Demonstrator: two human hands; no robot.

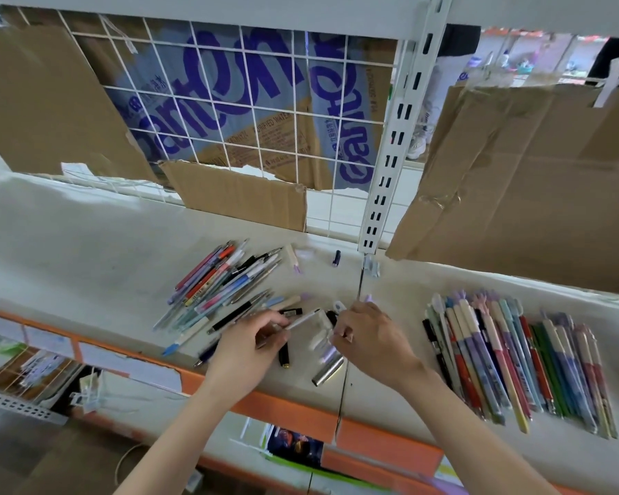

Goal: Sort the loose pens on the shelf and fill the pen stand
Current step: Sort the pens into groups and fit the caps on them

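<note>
Pinching a white pen (301, 321) in my left hand (251, 346), right hand (367, 339) closed on something small I can't make out, both over the shelf (86, 251) between the loose pen pile (222, 284) and the sorted row (515, 362).

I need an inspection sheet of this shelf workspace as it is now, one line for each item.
Surface: white shelf, orange front edge.
Job's things: loose pens heaped left; sorted pens in rows right; no pen stand clearly seen.
Clutter: silver tube, small caps.
Grippers: left hand holds white pen; right hand pinches a small piece.
Cables: thin cord below.
Surroundings: wire grid, cardboard.
</note>
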